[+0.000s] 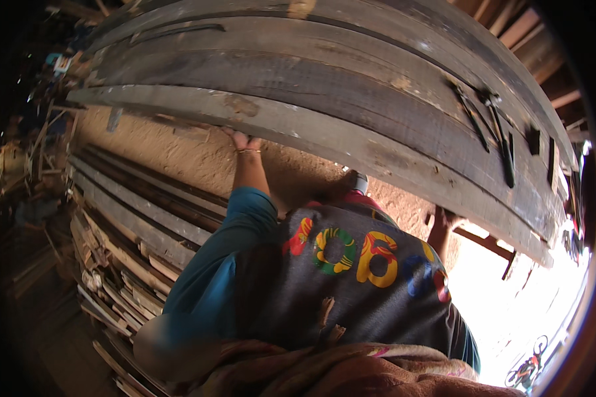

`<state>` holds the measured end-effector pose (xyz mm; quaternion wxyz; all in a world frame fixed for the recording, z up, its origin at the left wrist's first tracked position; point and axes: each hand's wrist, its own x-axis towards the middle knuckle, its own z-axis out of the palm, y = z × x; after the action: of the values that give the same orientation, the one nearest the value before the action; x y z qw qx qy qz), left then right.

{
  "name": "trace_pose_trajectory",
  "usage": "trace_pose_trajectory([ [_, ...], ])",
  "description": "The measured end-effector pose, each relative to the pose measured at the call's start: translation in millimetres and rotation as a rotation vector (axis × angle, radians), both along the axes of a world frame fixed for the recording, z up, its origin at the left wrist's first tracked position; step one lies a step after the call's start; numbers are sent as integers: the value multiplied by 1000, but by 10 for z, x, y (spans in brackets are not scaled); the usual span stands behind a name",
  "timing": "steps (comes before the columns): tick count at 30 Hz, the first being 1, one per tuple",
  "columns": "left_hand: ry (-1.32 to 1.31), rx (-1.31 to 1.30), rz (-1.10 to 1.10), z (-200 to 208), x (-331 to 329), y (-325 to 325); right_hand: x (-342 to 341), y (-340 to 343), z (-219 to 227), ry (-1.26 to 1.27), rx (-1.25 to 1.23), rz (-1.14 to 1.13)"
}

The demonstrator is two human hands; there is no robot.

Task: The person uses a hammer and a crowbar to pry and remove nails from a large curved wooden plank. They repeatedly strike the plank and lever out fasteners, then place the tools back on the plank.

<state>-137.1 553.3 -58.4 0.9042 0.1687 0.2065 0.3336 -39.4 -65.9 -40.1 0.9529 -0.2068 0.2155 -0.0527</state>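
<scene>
A long weathered wooden plank (298, 126) forms the near edge of a bench top made of several boards. My left hand (243, 141) grips its lower edge left of the middle, the fingers partly hidden beneath the wood. Farther right, my right hand (447, 217) is closed at the same edge, in shadow, with its fingertips hidden. On the boards at the right lie a long-handled pair of pincers (502, 135) and a thin dark tool (471, 116) beside it. A dark metal bar (179, 30) rests near the far left.
Stacked timber planks (146, 212) lie on the left, close to my left arm. Sandy ground (146, 139) shows beneath the bench. A small dark block (533, 140) sits at the bench's right end. Bright daylight falls at the lower right, where a bicycle (528, 367) stands.
</scene>
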Motion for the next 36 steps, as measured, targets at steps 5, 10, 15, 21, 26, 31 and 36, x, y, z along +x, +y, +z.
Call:
trace_pose_trajectory([
  [5, 104, -95, -5, 323, -372, -323, -386, -147, 80, 127, -147, 5],
  [10, 131, -127, -26, 358, -686, -370, -645, -252, 131, 206, -237, 15],
  [15, 311, -105, -93, 612, -596, -422, -741, -329, 149, 225, -273, 18],
  [21, 689, -254, -113, 941, -483, -465, -724, -314, 161, 241, -196, 16],
  [26, 591, -244, -81, 710, -476, -497, -724, -219, 93, 292, -253, -90],
  [31, 694, -113, -40, 509, -484, -404, -693, -256, 40, 355, -235, -132],
  [36, 674, -107, 5, 490, -521, -314, -690, -285, -33, 272, -255, -98],
])
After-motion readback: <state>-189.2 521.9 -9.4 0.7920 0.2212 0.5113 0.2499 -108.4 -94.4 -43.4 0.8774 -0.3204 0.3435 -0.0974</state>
